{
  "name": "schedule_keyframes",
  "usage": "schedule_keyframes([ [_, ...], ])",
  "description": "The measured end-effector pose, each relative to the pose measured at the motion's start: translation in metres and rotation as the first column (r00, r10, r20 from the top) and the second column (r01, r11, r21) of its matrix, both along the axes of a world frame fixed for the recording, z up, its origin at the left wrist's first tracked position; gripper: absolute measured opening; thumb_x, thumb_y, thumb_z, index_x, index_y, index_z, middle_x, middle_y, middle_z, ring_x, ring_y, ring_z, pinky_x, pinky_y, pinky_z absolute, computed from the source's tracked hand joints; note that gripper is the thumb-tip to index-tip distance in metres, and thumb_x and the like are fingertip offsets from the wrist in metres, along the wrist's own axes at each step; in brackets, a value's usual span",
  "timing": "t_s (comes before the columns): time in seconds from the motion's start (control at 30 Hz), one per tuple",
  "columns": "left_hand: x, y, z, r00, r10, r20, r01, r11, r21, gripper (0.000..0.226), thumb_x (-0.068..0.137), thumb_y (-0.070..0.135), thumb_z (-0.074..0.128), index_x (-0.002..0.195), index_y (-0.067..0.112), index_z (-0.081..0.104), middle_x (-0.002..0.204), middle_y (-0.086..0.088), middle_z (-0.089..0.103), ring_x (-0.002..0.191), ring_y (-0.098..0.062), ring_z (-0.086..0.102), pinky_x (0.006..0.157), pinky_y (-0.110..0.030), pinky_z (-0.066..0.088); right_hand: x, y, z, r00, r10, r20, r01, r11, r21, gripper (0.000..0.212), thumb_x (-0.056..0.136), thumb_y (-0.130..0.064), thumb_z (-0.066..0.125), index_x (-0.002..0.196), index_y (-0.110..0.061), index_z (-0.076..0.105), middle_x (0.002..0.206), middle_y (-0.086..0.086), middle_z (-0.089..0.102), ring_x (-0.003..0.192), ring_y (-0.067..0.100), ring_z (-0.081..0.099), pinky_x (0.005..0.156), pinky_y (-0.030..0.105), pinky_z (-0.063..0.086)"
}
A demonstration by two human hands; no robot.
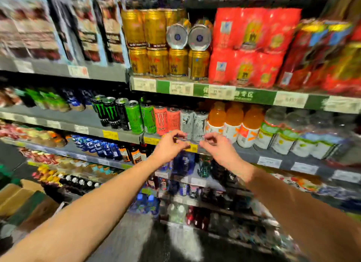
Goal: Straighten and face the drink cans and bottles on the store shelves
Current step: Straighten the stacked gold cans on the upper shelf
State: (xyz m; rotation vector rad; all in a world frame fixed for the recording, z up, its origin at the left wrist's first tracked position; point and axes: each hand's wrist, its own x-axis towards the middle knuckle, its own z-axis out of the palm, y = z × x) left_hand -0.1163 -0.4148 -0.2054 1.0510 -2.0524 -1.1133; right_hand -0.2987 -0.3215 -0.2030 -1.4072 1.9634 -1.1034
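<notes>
Two bare forearms reach forward from the bottom of the view toward a store shelf. Each hand serves as a grip here. The left hand (169,146) has its fingers curled inward with the thumb and forefinger tips close together, and the right hand (216,146) is curled the same way; both hover at the shelf edge (244,154) in front of a yellow price tag (190,146), and motion blur makes it impossible to tell whether either pinches anything.

Just behind and above the fingertips stand two silver cans (193,124), upright and side by side, not touched by either hand. To their left stand two pink-red cans (166,120), then green cans (140,116), then black cans with a green claw mark (109,111), all in one row on the same shelf. To the right of the silver cans stand orange drink bottles (232,121) and then clear bottles with green labels (283,132).

One shelf higher, gold cans (158,60) are stacked in two tiers, and two cans lying on their sides (188,36) rest on the lower tier with their round ends facing out. Red multipacks (252,46) sit beside them. Lower shelves hold dark and blue bottles, blurred.
</notes>
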Motion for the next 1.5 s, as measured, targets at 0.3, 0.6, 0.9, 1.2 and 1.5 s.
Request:
schedule_keyframes([
  [0.3,0.012,-0.014,0.146,0.998,-0.039,-0.059,0.021,0.960,-0.280,0.018,0.085,0.013,0.077,0.102,0.014,0.069,0.082,0.009,0.068,0.065,0.011,0.057,0.071,-0.016,0.047,-0.003,0.015,0.131,0.991,0.091,-0.098,-0.109,0.974,-0.201,0.011,0.086,-0.030,0.073,0.094,-0.028,0.067,0.089,0.006,0.075,0.078,0.028,0.070,0.074,0.040,0.054],
  [0.6,0.016,-0.065,0.265,0.986,-0.151,0.065,0.164,0.867,-0.471,0.025,0.086,0.026,0.076,0.108,0.018,0.069,0.103,0.003,0.072,0.095,-0.015,0.069,0.085,-0.028,0.054,-0.009,-0.015,0.227,0.959,0.151,-0.240,-0.233,0.902,-0.363,0.015,0.086,-0.023,0.074,0.100,-0.020,0.069,0.096,-0.006,0.071,0.087,0.012,0.069,0.079,0.022,0.053],
  [0.9,-0.008,-0.151,0.344,0.956,-0.274,0.101,0.268,0.688,-0.674,0.020,0.084,0.023,0.079,0.102,0.019,0.072,0.096,0.002,0.073,0.090,-0.012,0.069,0.085,-0.035,0.057,-0.022,-0.084,0.312,0.644,-0.103,-0.758,-0.246,0.910,-0.333,0.039,0.087,-0.040,0.068,0.114,-0.012,0.067,0.113,0.006,0.067,0.108,0.023,0.061,0.096,0.036,0.045],
  [1.2,-0.059,-0.215,0.372,0.758,-0.208,0.618,0.553,0.707,-0.441,0.048,0.083,0.046,0.075,0.121,0.017,0.066,0.112,-0.001,0.069,0.091,-0.012,0.061,0.073,-0.021,0.044,-0.025,-0.151,0.352,0.405,0.093,-0.910,-0.015,0.995,0.095,0.075,0.084,-0.070,0.050,0.129,-0.011,0.060,0.127,0.012,0.064,0.121,0.031,0.054,0.102,0.042,0.042],
  [1.5,-0.089,-0.236,0.369,0.573,-0.162,0.804,0.558,0.795,-0.238,0.068,0.078,0.074,0.060,0.120,0.021,0.066,0.113,0.005,0.063,0.102,-0.017,0.058,0.089,-0.032,0.045,-0.046,-0.182,0.356,0.444,0.325,-0.835,0.089,0.911,0.403,0.111,0.056,-0.096,0.023,0.130,-0.020,0.055,0.128,0.010,0.060,0.125,0.029,0.048,0.111,0.047,0.028],
])
